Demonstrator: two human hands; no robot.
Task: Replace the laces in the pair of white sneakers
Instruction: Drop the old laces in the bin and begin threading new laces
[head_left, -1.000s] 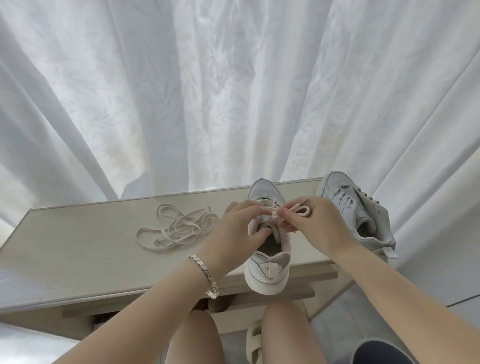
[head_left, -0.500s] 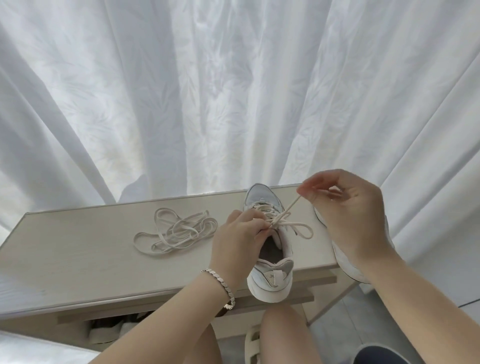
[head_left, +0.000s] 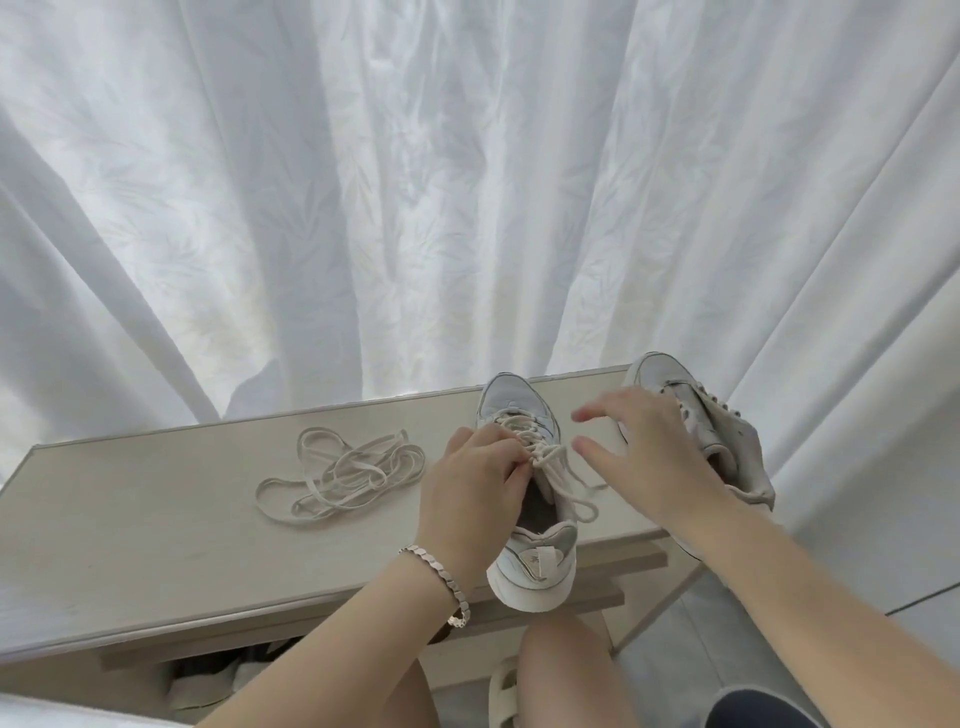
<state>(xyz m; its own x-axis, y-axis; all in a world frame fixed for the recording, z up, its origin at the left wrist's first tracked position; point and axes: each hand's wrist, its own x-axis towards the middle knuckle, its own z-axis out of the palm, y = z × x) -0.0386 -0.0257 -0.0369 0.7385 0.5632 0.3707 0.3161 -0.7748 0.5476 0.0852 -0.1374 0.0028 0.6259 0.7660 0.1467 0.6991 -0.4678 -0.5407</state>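
Legs: bare knees (head_left: 561, 670), nearest item, below the desk's front edge.
Floor item: pale open sandal (head_left: 503, 693) btwn the knees, part hidden.
Under-desk: slatted lower shelf (head_left: 550, 605); dark and pale shoes (head_left: 202, 680) beneath at left, in shadow, detail unclear.
Wrist item: silver link bracelet (head_left: 441, 574) on left wrist.
Support: pale wood-grain desk (head_left: 156, 519), long and narrow.
Task item 1: white low-top sneaker (head_left: 535, 564) w/ grey heel panel, upright, toe pointing away, right of desk centre, heel overhanging front edge.
Hand, left: left hand (head_left: 470, 488) over the sneaker's opening; fingers (head_left: 511, 457) curled, pinching cream cord lace (head_left: 569, 480) at top of the lacing.
Lace pos.: threaded up the sneaker's front; loop and loose end trail off its right side onto the desk.
Hand, right: right hand (head_left: 654, 457) palm down, just right of that sneaker; fingers (head_left: 602, 410) straight and spread, released, grasping nothing; contact w/ desk cannot be told.
Spare: tangle of flat cream laces (head_left: 343, 475), loose on desk, left of task item 1, apart from both hands.
Task item 2: second white sneaker (head_left: 737, 447), greyish upper w/ eyelet row showing, at desk's right end, toe away, leaning outward, partly behind right hand.
Backdrop: white sheer curtain (head_left: 467, 182) w/ faint leaf pattern, in long folds directly behind desk.
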